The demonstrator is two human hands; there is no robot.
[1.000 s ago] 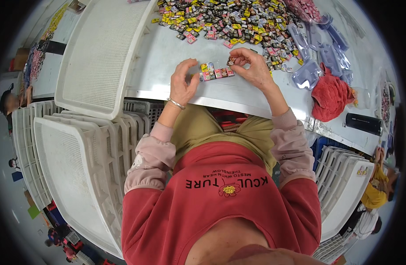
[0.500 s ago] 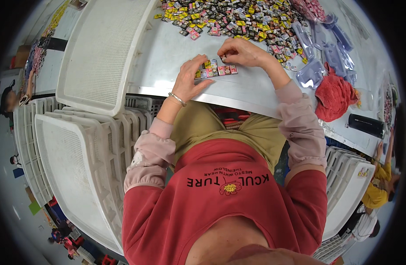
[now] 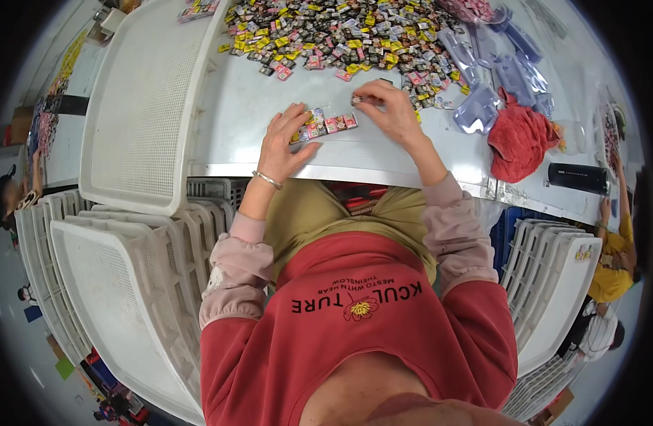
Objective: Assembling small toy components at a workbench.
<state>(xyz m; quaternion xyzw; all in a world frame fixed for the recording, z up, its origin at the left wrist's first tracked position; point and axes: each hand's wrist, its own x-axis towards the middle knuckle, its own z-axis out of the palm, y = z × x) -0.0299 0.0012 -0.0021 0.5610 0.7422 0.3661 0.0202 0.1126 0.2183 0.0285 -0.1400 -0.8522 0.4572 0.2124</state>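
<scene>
Small printed boxes in pink, black, yellow and white form a short row [image 3: 332, 126] on the table near its front edge, with a second layer at the left part. My left hand [image 3: 282, 142] lies at the row's left end, thumb and fingers apart around the boxes there. Just above the row's right end, my right hand [image 3: 392, 113] pinches a small dark box [image 3: 356, 101] between thumb and fingertips. Its printed face is too small to make out. Beyond both hands spreads a large heap of similar small boxes [image 3: 340, 42].
A white mesh tray [image 3: 138, 106] stands at the left, with stacked white trays [image 3: 106, 277] below it. On the right lie clear plastic trays [image 3: 475, 110], a red cloth [image 3: 519, 145] and a black cylindrical object [image 3: 578, 179]. Other people work at both sides.
The whole view has shifted slightly. My right hand, still pinching a small box, has moved rightward along the row to its right end. My left hand stays at the left end.
</scene>
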